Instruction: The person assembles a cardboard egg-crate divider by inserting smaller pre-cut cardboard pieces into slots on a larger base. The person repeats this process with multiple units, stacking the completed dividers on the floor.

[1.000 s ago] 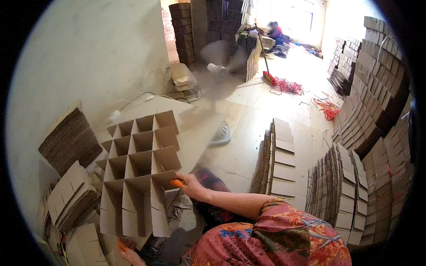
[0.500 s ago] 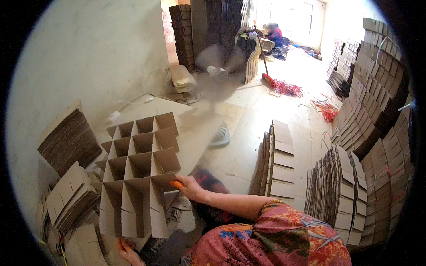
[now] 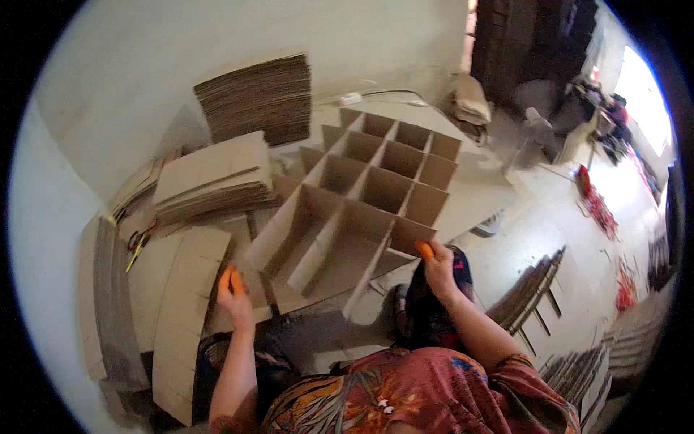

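Observation:
A cardboard divider grid (image 3: 369,192) with several square cells rests tilted on the pale table. At its near right corner my right hand (image 3: 439,271) pinches a panel, an orange cover showing on a fingertip. My left hand (image 3: 236,300), with orange covers on two fingers, is off the grid, fingers extended and slightly apart. It is beside a stack of long slotted cardboard strips (image 3: 189,304) on the left; whether it touches the strips is unclear from the blur.
Behind the left stack lie more cardboard pieces (image 3: 213,177), and a tall pile (image 3: 256,101) leans by the wall. Scissors (image 3: 137,242) lie at the left. A white cable block (image 3: 350,98) sits at the table's back. Cardboard bundles (image 3: 531,293) and red straps (image 3: 596,206) are on the floor at right.
The view has swung left. My left hand has let go of the grid's near edge and moved left to the strips. My right hand still grips the grid's corner.

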`<state>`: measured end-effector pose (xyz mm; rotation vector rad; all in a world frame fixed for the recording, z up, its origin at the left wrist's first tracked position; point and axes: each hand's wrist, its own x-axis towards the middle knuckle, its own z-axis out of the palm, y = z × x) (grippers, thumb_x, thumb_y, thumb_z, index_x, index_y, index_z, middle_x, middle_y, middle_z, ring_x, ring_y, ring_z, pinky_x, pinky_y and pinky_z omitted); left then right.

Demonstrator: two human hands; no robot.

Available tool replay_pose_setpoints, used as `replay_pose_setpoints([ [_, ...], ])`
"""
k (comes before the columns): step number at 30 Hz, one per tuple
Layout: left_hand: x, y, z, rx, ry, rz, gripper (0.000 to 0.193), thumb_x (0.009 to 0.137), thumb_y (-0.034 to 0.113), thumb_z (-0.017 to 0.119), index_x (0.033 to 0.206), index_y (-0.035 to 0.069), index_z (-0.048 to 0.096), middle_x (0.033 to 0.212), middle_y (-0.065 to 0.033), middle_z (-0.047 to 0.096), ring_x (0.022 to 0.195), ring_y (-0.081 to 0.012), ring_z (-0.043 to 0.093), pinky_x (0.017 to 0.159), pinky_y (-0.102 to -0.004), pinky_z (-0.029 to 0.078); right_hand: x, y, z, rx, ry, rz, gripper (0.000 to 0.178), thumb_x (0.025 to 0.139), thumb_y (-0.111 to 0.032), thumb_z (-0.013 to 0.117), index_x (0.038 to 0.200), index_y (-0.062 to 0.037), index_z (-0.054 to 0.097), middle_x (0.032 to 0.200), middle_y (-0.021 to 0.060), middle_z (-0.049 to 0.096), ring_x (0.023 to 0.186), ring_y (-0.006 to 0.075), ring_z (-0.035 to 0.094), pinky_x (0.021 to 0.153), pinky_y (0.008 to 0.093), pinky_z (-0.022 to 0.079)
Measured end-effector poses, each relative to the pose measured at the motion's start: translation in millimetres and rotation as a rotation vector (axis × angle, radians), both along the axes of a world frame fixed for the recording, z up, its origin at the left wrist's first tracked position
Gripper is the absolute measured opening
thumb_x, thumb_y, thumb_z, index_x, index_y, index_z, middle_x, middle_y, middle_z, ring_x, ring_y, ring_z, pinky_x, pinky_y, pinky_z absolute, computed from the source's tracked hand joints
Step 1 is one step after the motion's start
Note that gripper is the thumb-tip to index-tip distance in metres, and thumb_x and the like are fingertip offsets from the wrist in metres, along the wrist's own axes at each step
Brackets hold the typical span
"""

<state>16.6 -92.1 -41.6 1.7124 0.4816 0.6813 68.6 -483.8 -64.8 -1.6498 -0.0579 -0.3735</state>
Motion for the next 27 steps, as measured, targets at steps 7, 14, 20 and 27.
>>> replay_pose_setpoints([
  [7,112,55,80,0.641,-0.17,-0.189,0.025,0.086,0.009,0.058,0.109,0.0,0.06,0.111,-0.0153,0.059,0.098,-0.0252,0.057,0.086,-0.0306,0.044,0,10,25,-0.173,-0.064,-0.044,0.016,0.087,-0.005,0.054,0.1,0.0004,0.062,0.082,0.0065,0.065,0.075,0.0088,0.054,0.069,0.0247,0.044],
  [14,222,59,109,1.317,-0.009,-0.268,0.036,0.085,0.018,0.058,0.116,0.001,0.054,0.12,-0.0208,0.053,0.115,-0.0345,0.047,0.098,-0.0387,0.035,9,13,17,-0.161,-0.024,-0.032,0.015,0.087,-0.003,0.055,0.099,0.0015,0.061,0.084,0.0109,0.067,0.077,0.0098,0.056,0.07,0.0256,0.045],
  [20,251,47,114,0.796,0.353,-0.454,0.03,0.09,0.024,0.043,0.101,0.002,0.061,0.094,-0.0179,0.063,0.09,-0.0329,0.057,0.075,-0.042,0.043,7,0,4,-0.175,-0.035,0.027,0.017,0.087,-0.004,0.055,0.102,-0.0004,0.062,0.088,0.0089,0.067,0.079,0.0116,0.055,0.072,0.0286,0.046],
  [27,284,118,87,0.727,0.201,-0.418,0.011,0.086,0.009,0.053,0.084,-0.001,0.057,0.079,-0.0079,0.053,0.067,-0.0182,0.046,0.064,-0.0325,0.04,19,12,-2,-0.135,-0.048,0.036,0.022,0.087,-0.013,0.059,0.107,-0.0031,0.06,0.083,0.0127,0.065,0.069,0.0144,0.056,0.063,0.0304,0.047],
])
